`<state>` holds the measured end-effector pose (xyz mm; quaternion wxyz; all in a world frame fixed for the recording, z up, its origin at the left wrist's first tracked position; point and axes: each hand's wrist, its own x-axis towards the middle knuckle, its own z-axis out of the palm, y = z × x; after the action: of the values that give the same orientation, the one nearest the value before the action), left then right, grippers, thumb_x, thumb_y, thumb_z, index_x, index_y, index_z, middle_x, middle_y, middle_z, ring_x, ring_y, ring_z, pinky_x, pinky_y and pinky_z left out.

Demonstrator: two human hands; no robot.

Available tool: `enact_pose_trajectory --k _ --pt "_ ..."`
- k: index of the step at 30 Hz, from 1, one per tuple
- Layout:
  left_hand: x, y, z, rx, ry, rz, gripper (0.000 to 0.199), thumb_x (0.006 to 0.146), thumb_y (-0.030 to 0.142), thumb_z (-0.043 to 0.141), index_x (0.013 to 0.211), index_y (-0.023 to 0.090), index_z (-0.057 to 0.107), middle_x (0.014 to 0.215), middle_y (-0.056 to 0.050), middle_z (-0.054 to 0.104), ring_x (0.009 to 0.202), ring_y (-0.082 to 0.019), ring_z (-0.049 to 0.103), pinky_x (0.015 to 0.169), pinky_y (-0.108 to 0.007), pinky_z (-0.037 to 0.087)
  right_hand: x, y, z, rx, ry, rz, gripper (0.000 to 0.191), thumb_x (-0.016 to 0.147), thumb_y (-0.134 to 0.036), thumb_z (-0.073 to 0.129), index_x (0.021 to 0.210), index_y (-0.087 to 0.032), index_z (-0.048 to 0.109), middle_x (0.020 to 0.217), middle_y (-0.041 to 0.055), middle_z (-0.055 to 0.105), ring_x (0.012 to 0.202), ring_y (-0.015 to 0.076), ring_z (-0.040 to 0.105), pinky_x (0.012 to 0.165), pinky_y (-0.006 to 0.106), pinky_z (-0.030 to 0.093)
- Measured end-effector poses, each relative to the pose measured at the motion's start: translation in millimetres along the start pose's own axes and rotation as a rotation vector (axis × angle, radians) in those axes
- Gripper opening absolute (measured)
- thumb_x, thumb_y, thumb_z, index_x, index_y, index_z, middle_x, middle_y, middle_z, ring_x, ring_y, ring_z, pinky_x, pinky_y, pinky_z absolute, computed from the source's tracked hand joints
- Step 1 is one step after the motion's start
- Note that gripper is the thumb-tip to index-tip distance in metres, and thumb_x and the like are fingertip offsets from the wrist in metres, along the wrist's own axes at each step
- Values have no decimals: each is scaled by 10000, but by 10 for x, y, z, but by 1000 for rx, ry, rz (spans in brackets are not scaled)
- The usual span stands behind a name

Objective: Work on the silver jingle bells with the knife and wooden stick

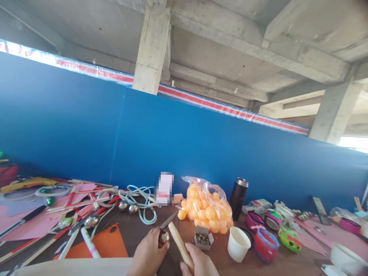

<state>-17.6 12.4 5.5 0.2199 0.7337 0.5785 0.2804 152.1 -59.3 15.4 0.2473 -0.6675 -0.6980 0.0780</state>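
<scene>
My left hand [148, 251] is closed around a shiny metal ball [163, 238]. A dark pointed blade [169, 220] sticks out just above the ball, slanting up to the right; any handle is hidden by the fingers. My right hand [199, 262] grips a light wooden stick [179, 243], its rounded end tilted up toward the blade. The stick and the ball are close together, apart by a small gap. Just right of the stick sits a small open box [203, 238] of small metal pieces.
Behind my hands lies a clear bag of orange balls [208, 209], beside a black bottle [239, 197]. A white cup [238, 245] and colourful bands [266, 245] stand right. Left are a pale blue rope [148, 214], an orange sheet [110, 243] and cluttered sticks. A blue partition [178, 142] rises behind.
</scene>
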Motion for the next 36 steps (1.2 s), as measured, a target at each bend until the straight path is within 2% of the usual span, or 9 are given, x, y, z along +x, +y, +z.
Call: enact_pose_trajectory --k 5,9,18,36 --pt "-23 5 -18 3 -4 -9 158 706 300 502 830 206 531 938 -43 631 859 -183 592 696 -239 362 -56 -87 -88 -3 -19 -8 369 715 -156 512 1069 -228 586 928 41 692 811 187 652 703 195 451" --pt "-31 11 -20 9 -11 4 189 720 312 493 875 210 528 958 -37 621 872 -178 590 705 -236 363 -103 -158 -144 4 -1 -5 352 746 -163 493 1080 -224 581 963 55 686 853 197 643 717 206 449" --pt "-23 -6 1 27 -7 8 185 724 317 495 874 213 521 970 -30 616 879 -166 582 717 -232 357 -95 -203 -203 -5 -53 5 347 757 -163 491 1090 -215 573 986 59 675 874 195 636 731 203 441" --pt "-23 -6 7 42 -7 10 190 719 321 490 874 217 525 956 -22 613 871 -164 580 717 -236 364 -90 -225 -215 -34 -94 41 343 753 -148 491 1082 -215 562 986 56 668 883 192 624 748 198 423"
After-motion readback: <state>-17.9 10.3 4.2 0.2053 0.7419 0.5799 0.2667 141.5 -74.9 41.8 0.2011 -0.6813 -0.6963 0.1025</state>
